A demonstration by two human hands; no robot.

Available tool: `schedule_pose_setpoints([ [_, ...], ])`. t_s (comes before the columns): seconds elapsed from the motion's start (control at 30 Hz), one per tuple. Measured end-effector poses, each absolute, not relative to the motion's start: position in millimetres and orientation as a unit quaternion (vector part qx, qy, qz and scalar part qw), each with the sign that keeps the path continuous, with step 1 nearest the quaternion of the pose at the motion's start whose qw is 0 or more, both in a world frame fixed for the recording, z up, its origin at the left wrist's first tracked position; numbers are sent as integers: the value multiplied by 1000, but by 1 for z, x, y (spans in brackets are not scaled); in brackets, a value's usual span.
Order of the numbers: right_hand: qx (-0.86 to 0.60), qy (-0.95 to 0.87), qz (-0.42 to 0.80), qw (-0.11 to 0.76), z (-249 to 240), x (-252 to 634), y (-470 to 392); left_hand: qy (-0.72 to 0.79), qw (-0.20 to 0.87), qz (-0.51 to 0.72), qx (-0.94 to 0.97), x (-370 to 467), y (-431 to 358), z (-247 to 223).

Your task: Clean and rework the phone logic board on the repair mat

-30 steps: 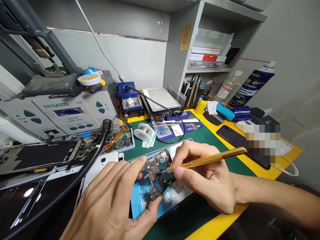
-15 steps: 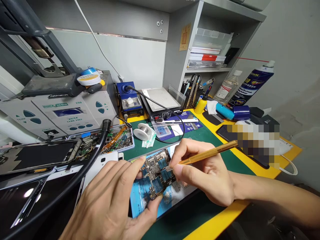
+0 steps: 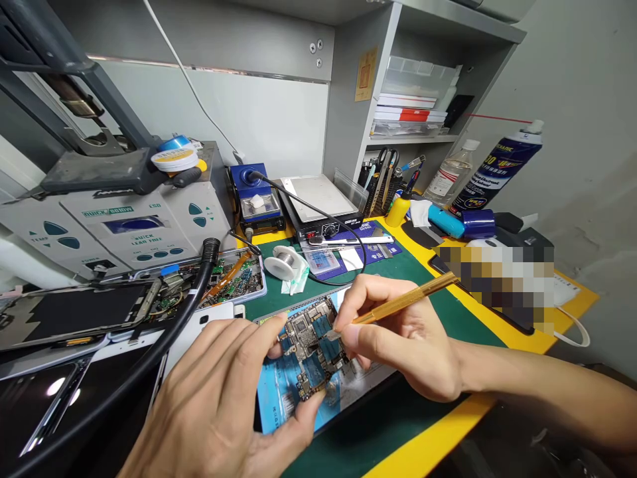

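Note:
A small phone circuit board (image 3: 300,326), covered in chips and blue patches, is gripped at its edges by my left hand (image 3: 219,392). The fingers are at its left side and the thumb at its lower edge. In my right hand (image 3: 393,332) is a golden-handled craft knife (image 3: 405,301), pinched close to its tip. Its short flat blade (image 3: 334,336) lies against a blue patch near the middle of the board. Under the board is a blue and white printed pad (image 3: 271,398); the board covers part of it.
A hot air station (image 3: 144,226) with a thick black hose (image 3: 169,352) occupies the left. Behind the hands are a solder spool (image 3: 280,265), a blue soldering station (image 3: 251,196) and a heating plate (image 3: 313,199). Spray can (image 3: 502,166) and bottle (image 3: 450,176) stand right. Green mat (image 3: 418,272) covers the bench.
My right hand and the knife have shifted slightly left, with the handle's end a little higher. The blade has moved a short way left across the board. My left hand keeps its hold.

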State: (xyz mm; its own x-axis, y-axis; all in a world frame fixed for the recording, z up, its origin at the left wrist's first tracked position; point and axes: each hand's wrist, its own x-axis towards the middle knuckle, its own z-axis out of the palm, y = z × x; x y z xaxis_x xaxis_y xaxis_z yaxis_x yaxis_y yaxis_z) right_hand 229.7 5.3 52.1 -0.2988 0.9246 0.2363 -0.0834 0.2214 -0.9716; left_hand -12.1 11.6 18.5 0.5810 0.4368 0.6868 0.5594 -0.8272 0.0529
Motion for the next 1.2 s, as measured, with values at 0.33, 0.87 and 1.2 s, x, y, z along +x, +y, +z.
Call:
schedule_pose_setpoints([
  [0.33, -342, -621, 515, 481, 52, 229, 5, -283, 77, -354, -888, -10, 12, 21],
  [0.87, -344, -725, 346, 487, 56, 229, 4, -292, 72, -360, -883, -11, 11, 17],
  [1.2, -337, -656, 475, 480, 51, 229, 6, -286, 81, -358, -885, -10, 12, 21],
])
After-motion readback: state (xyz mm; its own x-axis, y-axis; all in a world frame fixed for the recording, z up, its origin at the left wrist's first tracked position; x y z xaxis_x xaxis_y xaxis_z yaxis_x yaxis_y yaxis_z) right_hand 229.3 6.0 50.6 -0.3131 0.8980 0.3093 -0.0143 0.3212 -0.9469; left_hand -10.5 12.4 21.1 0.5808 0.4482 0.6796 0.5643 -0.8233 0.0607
